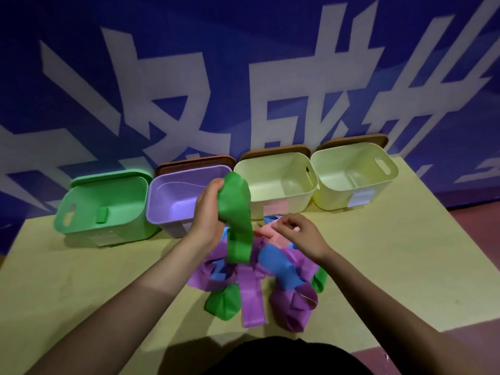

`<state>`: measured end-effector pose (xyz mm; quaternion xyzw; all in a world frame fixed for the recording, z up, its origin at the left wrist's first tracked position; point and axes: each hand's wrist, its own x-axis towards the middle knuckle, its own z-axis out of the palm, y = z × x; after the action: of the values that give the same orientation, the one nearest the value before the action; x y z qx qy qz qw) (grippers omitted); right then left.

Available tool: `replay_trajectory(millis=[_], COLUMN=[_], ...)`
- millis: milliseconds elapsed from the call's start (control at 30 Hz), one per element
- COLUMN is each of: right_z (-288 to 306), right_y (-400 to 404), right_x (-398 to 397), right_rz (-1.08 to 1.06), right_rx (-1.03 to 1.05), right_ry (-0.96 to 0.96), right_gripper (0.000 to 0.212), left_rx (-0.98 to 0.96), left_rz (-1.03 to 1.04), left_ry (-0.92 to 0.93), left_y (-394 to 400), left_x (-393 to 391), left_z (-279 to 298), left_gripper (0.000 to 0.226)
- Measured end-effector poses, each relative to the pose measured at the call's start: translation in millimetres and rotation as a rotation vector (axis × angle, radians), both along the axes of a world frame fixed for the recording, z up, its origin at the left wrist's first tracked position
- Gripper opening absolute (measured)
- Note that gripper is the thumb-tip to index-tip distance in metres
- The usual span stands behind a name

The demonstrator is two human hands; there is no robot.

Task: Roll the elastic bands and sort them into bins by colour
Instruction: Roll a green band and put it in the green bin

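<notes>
Bands (259, 277) in purple, blue, green and pink lie heaped on the yellow table (378, 266) right in front of you. Your left hand (208, 212) has its fingers curled tight around a green band (238, 209), lifted above the heap so its tail hangs down onto the other bands. Your right hand (295, 234) hovers over the pink band (267, 234) with fingers loosely bent; you cannot tell whether they pinch anything. Beyond the heap stand four bins in a row: green bin (108, 228), purple bin (167, 220), and two pale yellow bins (286, 204). One small green roll (102, 215) sits inside the green bin.
</notes>
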<state>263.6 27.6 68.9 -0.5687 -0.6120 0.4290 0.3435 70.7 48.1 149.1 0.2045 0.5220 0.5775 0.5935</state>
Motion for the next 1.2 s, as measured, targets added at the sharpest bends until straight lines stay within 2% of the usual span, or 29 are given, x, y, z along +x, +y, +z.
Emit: replay_trajectory(millis=[67,167,267,400,567,633,767,900,1033,1200], right_z=[9,33,60,77,76,77,78,82,87,98], right_y=[2,3,3,-1,-8,-14,-29,-37,-41,-39], right_x=[-9,-35,-63,-87,-121,-136,-167,-187,-203,-210], right_rz=[0.003,0.004,0.048,0.078,0.006,0.045,0.119,0.109,0.151,0.116], right_rx=[-0.022,-0.036,0.047,0.057,0.105,0.135,0.171,0.132,0.108,0.100], right_ry=[0.100,0.266,0.307,0.411,0.410,0.386,0.356,0.427,0.405,0.481], right_gripper=[0.013,0.025,0.014,0.009,0.012,0.009,0.029,0.027,0.023,0.022], left_rx=[0.055,0.176,0.228,0.237,0.213,0.193,0.117,0.129,0.189,0.257], left_rz=[-0.053,-0.169,-0.280,-0.350,-0.374,-0.377,-0.284,-0.238,-0.240,-0.273], left_ry=[-0.003,0.071,0.136,0.161,0.202,0.172,0.049,0.104,0.202,0.146], left_y=[1,-3,-8,-14,-26,-34,-49,-61,-70,-77], left_x=[-4,-10,-21,-46,-80,-92,-121,-156,-185,-198], left_z=[10,23,38,50,50,48,50,45,44,49], left_gripper=[0.013,0.011,0.019,0.011,0.018,0.019,0.033,0.016,0.016,0.015])
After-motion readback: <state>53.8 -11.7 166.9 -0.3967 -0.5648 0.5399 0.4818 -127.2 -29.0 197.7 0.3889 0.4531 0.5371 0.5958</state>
